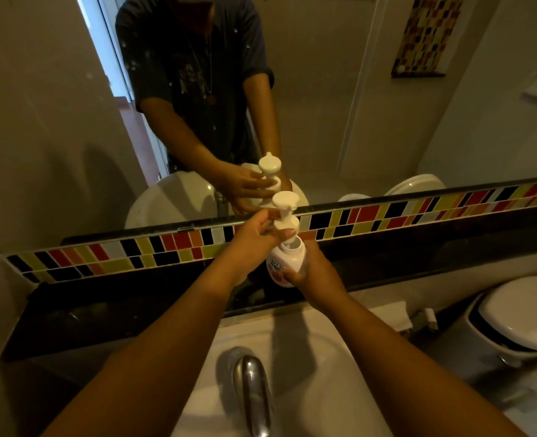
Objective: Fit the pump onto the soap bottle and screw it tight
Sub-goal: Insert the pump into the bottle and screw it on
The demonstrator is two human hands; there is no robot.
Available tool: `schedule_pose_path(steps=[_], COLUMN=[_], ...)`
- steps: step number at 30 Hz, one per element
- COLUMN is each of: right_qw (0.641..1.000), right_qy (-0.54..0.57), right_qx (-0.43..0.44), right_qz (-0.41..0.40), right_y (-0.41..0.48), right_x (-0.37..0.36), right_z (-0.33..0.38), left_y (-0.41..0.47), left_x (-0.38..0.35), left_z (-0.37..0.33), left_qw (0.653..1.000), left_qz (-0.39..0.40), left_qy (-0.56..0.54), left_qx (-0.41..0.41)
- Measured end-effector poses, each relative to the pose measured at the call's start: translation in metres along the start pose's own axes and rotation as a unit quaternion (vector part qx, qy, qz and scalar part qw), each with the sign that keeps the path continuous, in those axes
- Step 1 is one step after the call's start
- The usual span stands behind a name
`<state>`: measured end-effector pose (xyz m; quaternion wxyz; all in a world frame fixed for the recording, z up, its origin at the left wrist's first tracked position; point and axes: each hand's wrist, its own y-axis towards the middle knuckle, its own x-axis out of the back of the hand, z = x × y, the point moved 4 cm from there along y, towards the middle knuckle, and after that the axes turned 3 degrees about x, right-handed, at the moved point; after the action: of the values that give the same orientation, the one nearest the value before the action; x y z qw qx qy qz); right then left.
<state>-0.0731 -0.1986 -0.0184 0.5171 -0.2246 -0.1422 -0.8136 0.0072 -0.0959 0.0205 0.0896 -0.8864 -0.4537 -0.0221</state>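
Observation:
A white soap bottle with a pink label is held up in front of the mirror, above the dark counter. My right hand wraps its lower right side. The bottle's mouth is uncovered at the top. My left hand grips the white pump by its collar. The pump hangs tilted just above and slightly left of the bottle's mouth, its lower end at the rim.
A white sink with a chrome tap lies right below my arms. A mirror fills the wall above a strip of coloured tiles. A toilet stands at the right.

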Motion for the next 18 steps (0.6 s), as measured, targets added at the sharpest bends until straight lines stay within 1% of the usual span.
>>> schedule_pose_path(steps=[6, 11, 13, 15, 18], right_qw=[1.0, 1.0, 0.999, 0.997, 0.998], right_qy=[-0.006, 0.001, 0.031, 0.059, 0.049], right_qx=[-0.007, -0.015, -0.03, -0.045, -0.044], right_qz=[0.0, -0.001, 0.003, 0.002, -0.001], right_y=[0.001, -0.001, -0.001, -0.001, -0.001], right_x=[0.0, -0.001, -0.002, -0.003, -0.002], right_z=[-0.001, 0.0, -0.001, -0.003, -0.003], left_y=[0.004, 0.004, 0.003, 0.003, 0.002], left_x=[0.005, 0.002, 0.0, -0.003, -0.003], left_z=[-0.004, -0.001, -0.002, -0.001, 0.009], left_qw=[0.999, 0.998, 0.998, 0.996, 0.991], left_qz=[0.035, 0.046, 0.049, 0.053, 0.059], left_qy=[0.037, 0.035, 0.042, 0.068, 0.115], left_qx=[-0.012, -0.013, -0.02, -0.025, -0.025])
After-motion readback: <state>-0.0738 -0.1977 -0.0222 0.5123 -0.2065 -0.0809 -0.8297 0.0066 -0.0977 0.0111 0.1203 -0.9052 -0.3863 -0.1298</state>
